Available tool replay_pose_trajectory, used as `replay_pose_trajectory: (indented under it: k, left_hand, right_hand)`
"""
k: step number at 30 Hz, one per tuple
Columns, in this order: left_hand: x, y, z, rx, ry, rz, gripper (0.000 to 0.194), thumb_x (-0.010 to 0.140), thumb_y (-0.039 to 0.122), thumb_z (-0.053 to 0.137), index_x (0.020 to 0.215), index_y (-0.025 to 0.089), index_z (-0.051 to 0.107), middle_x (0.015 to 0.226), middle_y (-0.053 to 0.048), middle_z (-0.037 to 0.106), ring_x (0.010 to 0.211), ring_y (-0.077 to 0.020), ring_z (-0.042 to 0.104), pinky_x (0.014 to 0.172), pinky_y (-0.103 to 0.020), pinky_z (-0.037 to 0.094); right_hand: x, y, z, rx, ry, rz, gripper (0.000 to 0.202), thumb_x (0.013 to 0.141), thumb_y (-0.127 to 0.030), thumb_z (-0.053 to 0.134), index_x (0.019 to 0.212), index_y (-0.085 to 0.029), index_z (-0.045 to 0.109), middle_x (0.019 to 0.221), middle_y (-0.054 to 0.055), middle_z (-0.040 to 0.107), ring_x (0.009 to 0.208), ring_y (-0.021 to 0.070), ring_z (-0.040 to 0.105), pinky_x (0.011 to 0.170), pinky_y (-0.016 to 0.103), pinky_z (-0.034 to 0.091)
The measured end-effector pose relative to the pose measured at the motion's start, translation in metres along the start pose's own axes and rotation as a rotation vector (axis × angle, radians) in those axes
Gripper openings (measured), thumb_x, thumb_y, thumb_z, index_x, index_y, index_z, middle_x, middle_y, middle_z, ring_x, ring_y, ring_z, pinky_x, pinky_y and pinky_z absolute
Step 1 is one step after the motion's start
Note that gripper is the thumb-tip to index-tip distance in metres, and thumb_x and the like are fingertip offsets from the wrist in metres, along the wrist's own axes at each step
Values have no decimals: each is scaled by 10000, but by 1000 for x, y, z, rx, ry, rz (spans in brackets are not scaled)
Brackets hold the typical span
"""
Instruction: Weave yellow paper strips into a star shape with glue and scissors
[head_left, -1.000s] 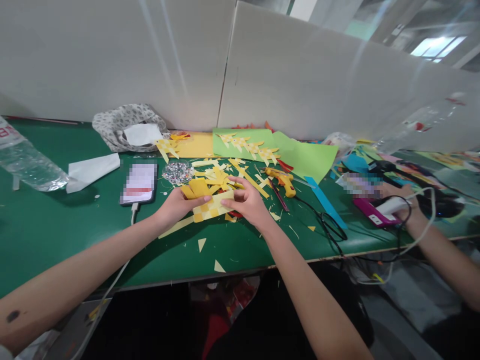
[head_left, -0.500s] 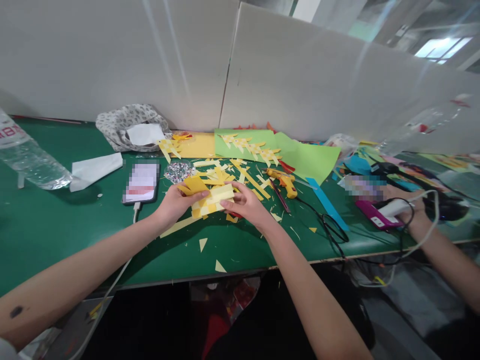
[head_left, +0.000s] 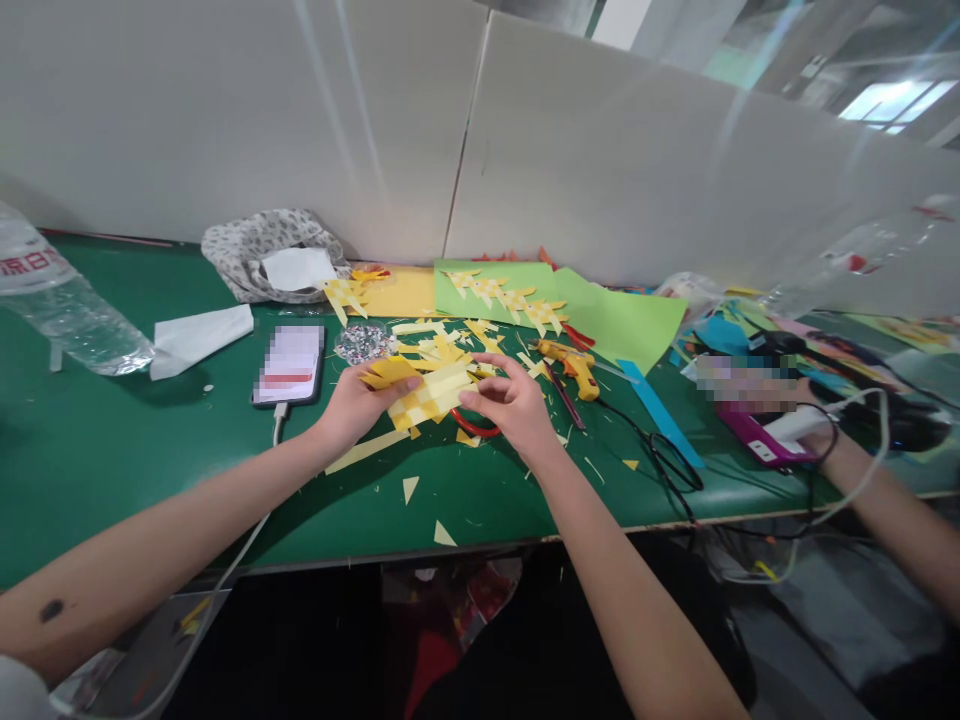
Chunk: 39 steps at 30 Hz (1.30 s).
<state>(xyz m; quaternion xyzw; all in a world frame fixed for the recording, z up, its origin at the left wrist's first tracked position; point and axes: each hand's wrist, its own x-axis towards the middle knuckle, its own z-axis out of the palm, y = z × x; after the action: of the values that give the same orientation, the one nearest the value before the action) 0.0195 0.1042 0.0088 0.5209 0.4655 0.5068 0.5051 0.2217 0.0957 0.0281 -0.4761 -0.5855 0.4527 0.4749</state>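
Note:
A woven yellow-and-cream paper piece [head_left: 429,395] is held tilted above the table. My left hand [head_left: 358,405] grips its left end, thumb on top, with darker yellow paper [head_left: 390,372] standing up beside the thumb. At the right end, my right hand [head_left: 514,402] has its thumb and curled fingers closed around the paper's edge. Red-handled scissors [head_left: 478,430] lie partly hidden beneath and between the hands. Yellow paper strips and scraps [head_left: 442,348] are piled just behind the piece.
Finished woven shapes [head_left: 502,295] lie on green paper [head_left: 622,310] at the back. A yellow glue gun [head_left: 570,365], its cord and a blue strip [head_left: 660,415] are to the right. Leftward are a phone [head_left: 289,365] and a bottle [head_left: 82,310]. Another person's hand [head_left: 814,425] is far right.
My right thumb has slid right, from on top of the woven paper to its edge. More of the paper's checkered face and the red scissor handle now show.

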Motion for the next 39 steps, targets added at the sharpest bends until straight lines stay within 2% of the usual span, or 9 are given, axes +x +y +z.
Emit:
replay_pose_trajectory:
  k: [3,6,11,16,21,27,30,35,39]
  left_hand:
    - [1,0,-1,-57,46,-10,316,618,316,722,871,138,658,916,-67,689,808,-182,629,712,-271,509]
    - [2,0,-2,-149,159,-37,365,560,323,763,853,130,662,883,-65,687,771,-177,624,666,-263,502]
    - [2,2,0,-266,236,7,349,560,294,776,846,133,658,860,-52,667,721,-143,597,586,-218,471]
    - [-5,2,6,-282,165,12,331,582,275,768,860,132,661,883,-59,673,758,-155,605,642,-232,482]
    - [-9,0,8,-267,107,-8,326,596,281,759,871,134,663,917,-66,685,821,-184,621,718,-269,494]
    - [-9,1,8,-229,-7,-70,314,617,278,744,894,147,672,942,-75,694,827,-197,641,723,-282,517]
    - [-10,2,9,-249,-69,-126,326,619,269,748,917,162,670,970,-72,693,838,-193,647,737,-284,524]
    - [-10,2,9,-254,-95,-202,349,612,282,758,933,182,666,995,-67,693,850,-200,652,721,-285,529]
    - [-9,1,8,-241,-58,-234,351,617,312,751,937,192,673,1034,-70,683,871,-200,649,687,-260,524]
  right_hand:
    - [-1,-4,3,92,73,50,528,583,-379,742,1032,-213,520,723,-7,663,674,149,639,713,324,527]
    - [-4,-5,11,139,118,136,541,596,-407,732,1034,-193,497,704,8,679,643,146,642,659,306,537]
    - [-11,-2,32,89,-38,259,374,641,-442,689,881,-170,602,702,50,691,641,137,643,591,249,517]
    - [-16,2,46,107,-91,271,340,641,-447,685,828,-166,647,729,50,693,680,147,648,573,240,508]
    - [-17,6,47,86,4,141,295,626,-451,687,659,-160,655,631,30,671,623,157,633,595,272,509]
    - [-15,5,47,71,128,192,363,596,-436,707,837,-166,678,752,49,694,618,165,626,555,276,506]
    - [-15,5,46,39,188,177,346,592,-433,708,804,-161,677,747,54,688,613,165,620,558,275,507]
    - [-14,10,44,112,174,130,329,615,-422,695,839,-182,669,815,52,690,716,187,634,614,286,520]
    - [-13,13,42,182,163,93,315,622,-401,698,858,-195,660,834,47,689,797,209,640,680,307,523]
